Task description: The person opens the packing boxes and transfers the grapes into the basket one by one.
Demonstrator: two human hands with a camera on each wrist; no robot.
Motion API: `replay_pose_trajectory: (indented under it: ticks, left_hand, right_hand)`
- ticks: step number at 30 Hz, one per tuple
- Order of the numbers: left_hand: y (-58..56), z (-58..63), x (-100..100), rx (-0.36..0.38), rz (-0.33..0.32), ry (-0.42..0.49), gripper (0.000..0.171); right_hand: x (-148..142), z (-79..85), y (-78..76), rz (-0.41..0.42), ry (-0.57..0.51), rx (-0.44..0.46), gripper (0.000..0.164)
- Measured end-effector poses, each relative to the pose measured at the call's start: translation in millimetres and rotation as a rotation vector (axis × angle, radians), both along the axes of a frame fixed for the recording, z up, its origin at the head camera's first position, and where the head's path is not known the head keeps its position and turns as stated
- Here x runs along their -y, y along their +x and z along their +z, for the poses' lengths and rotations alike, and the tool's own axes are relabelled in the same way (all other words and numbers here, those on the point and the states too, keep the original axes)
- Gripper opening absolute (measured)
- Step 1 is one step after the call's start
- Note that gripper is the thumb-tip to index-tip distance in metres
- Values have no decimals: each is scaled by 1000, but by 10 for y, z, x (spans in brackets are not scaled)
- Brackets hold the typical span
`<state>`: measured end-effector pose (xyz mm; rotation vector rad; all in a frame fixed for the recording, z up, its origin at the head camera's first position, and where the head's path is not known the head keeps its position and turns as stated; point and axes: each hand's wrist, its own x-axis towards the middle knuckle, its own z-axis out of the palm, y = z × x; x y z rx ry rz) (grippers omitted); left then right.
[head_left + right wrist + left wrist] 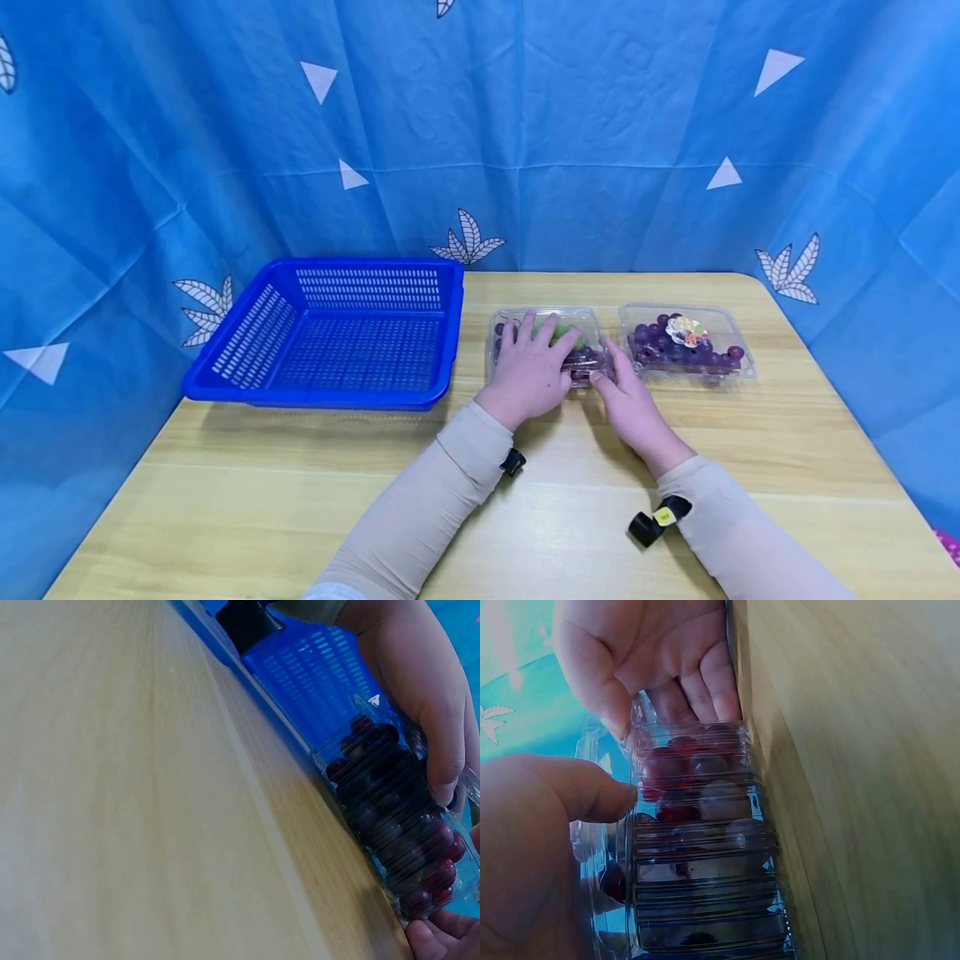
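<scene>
A clear plastic clamshell box of dark grapes (587,360) with a green patch on its lid lies near the middle of the table. My left hand (528,371) lies across the lid with its fingers spread; in the left wrist view its thumb (604,795) touches the lid's near edge. At the box's right end, my right hand (633,408) grips the near corner, thumb in front and fingers along the side. Grapes show through the ribbed side wall (390,817) in the right wrist view. The left hand hides part of the lid.
A second clear box of grapes (651,350), with a round fruit sticker, lies to the right. On the left stands a blue perforated plastic basket (322,398). A blue patterned curtain (585,125) hangs behind the wooden table (570,517).
</scene>
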<state>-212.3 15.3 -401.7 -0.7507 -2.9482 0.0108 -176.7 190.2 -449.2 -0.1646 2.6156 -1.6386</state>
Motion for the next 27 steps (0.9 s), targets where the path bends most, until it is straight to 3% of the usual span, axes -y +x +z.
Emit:
replay_pose_trajectory:
  ticks: [9,27]
  left_hand:
    - [-3,36,42,-4,5,14,67]
    - [9,111,116,86,105,37,74]
  right_hand:
    - [6,7,-2,-5,-8,-9,63]
    - [12,-7,-11,-17,-23,0,64]
